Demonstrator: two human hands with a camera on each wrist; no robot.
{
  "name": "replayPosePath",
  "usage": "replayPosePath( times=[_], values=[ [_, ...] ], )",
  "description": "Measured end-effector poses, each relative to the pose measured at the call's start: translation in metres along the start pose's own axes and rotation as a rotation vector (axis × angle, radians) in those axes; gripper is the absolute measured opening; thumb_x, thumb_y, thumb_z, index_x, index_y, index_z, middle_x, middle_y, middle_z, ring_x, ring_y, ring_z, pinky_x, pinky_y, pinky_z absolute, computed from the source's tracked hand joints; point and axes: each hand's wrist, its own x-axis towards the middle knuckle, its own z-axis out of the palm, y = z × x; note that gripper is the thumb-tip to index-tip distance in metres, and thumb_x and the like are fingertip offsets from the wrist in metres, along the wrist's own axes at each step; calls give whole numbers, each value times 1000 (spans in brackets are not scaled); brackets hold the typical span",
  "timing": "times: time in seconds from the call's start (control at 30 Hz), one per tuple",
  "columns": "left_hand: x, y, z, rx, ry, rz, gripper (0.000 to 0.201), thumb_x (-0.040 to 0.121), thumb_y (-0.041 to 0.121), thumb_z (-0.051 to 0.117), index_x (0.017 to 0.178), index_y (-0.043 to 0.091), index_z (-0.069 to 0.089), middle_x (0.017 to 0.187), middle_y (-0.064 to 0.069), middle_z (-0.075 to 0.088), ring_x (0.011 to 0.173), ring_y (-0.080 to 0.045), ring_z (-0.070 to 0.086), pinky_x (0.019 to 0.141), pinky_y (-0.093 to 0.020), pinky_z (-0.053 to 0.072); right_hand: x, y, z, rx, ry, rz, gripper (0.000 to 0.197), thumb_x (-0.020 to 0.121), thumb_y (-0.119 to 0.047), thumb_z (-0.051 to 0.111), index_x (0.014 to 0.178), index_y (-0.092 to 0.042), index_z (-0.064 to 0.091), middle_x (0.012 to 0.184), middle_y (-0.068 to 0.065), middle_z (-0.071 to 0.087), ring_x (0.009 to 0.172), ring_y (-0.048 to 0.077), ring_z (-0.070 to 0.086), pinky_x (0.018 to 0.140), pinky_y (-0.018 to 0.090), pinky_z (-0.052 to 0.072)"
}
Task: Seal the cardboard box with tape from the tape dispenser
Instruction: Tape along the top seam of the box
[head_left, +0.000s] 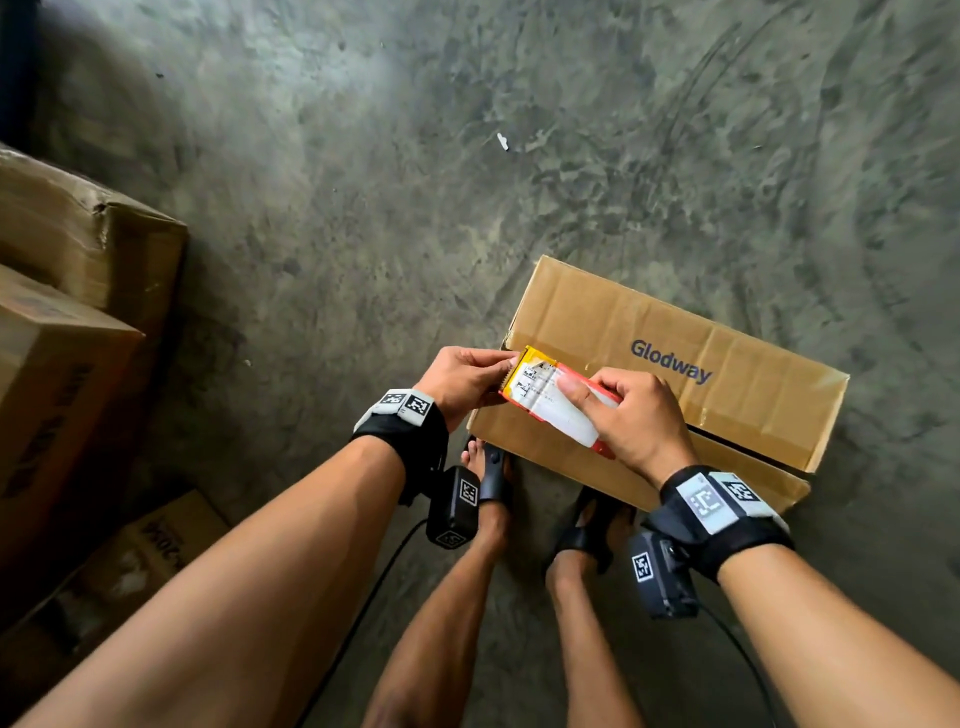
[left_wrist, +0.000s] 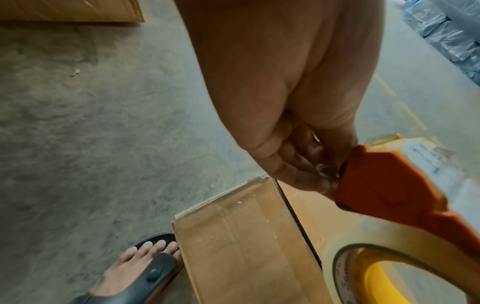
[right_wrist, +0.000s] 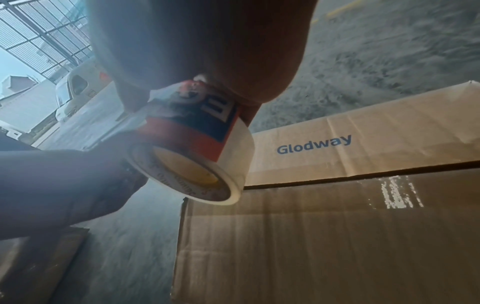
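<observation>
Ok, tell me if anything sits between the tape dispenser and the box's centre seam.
Nothing visible does. The tape dispenser, held by the left hand and right hand, hangs over the left end of the cardboard box, and the seam shows bare.

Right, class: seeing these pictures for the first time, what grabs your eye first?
Both hands hold an orange-and-yellow tape dispenser over the near-left corner of a brown cardboard box marked Glodway. The left hand pinches its front end; the right hand grips its body.

Both hands (head_left: 550, 400) curled, seemingly gripping.
</observation>
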Motion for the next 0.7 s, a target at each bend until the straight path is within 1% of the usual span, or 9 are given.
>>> replayPosePath(
  times=[0.17, 0.23, 0.3, 0.33, 0.43, 0.5, 0.57, 0.63, 0.7],
  values=[
    [11, -3, -3, 8, 42, 71, 20, 88, 8, 69, 106, -1, 73, 78, -7, 74, 70, -14, 67, 68, -26, 59, 9, 0, 1, -45, 43, -19, 73, 78, -81, 54, 56, -12, 56, 51, 3, 53, 56, 27, 52, 51, 37, 40],
    [17, -4, -7, 20, 27, 84, 23, 88, 9, 70, 107, -2, 73, 83, -12, 75, 73, -17, 68, 69, -28, 59, 12, -1, 3, -51, 50, -30, 73, 78, -80, 56, 54, -12, 55, 51, 3, 54, 56, 28, 53, 51, 39, 42],
    [23, -6, -12, 22, 7, 75, 26, 88, 11, 71, 109, -4, 72, 92, -18, 74, 77, -20, 68, 74, -32, 59, 15, -2, 4, -44, 40, -42, 74, 78, -79, 57, 54, -10, 52, 50, 4, 53, 56, 29, 52, 51, 41, 44],
    [26, -7, -17, 12, 18, 74, 26, 87, 12, 72, 108, -3, 73, 91, -19, 74, 75, -20, 68, 73, -31, 59, 16, -1, 4, -45, 35, -46, 73, 79, -78, 57, 53, -10, 51, 50, 4, 52, 55, 29, 51, 52, 42, 44],
    [31, -3, -52, -57, 196, 101, 20, 86, 13, 73, 102, 1, 73, 75, -8, 75, 65, -14, 69, 61, -21, 54, 11, 14, -13, -95, 53, -38, 69, 80, -75, 55, 51, -13, 46, 48, -1, 47, 51, 23, 47, 51, 40, 42],
    [35, 2, -84, -46, 265, 116, 18, 86, 14, 73, 101, 3, 73, 72, -5, 74, 63, -11, 69, 61, -18, 53, 3, 32, -30, -123, 57, -23, 68, 80, -75, 54, 51, -13, 48, 47, -3, 47, 49, 20, 47, 49, 38, 40],
    [37, 8, -101, -7, 220, 111, 14, 87, 14, 72, 97, 5, 74, 76, -7, 75, 66, -12, 70, 63, -18, 54, -4, 45, -39, -163, 34, -11, 68, 79, -76, 53, 51, -14, 50, 48, -4, 50, 50, 20, 50, 50, 35, 39],
    [43, 9, -100, 9, 179, 117, 11, 87, 14, 72, 94, 6, 74, 80, -11, 75, 69, -15, 71, 64, -19, 55, -5, 51, -37, -227, 19, 2, 71, 79, -77, 54, 55, -10, 52, 51, -1, 55, 54, 26, 55, 52, 37, 45],
    [49, 7, -94, -6, 188, 128, 10, 87, 14, 73, 94, 7, 74, 82, -13, 75, 70, -16, 72, 65, -20, 55, 1, 51, -33, -291, 22, 21, 68, 82, -71, 61, 57, -8, 51, 52, 2, 54, 56, 31, 54, 53, 39, 48]
  ],
)
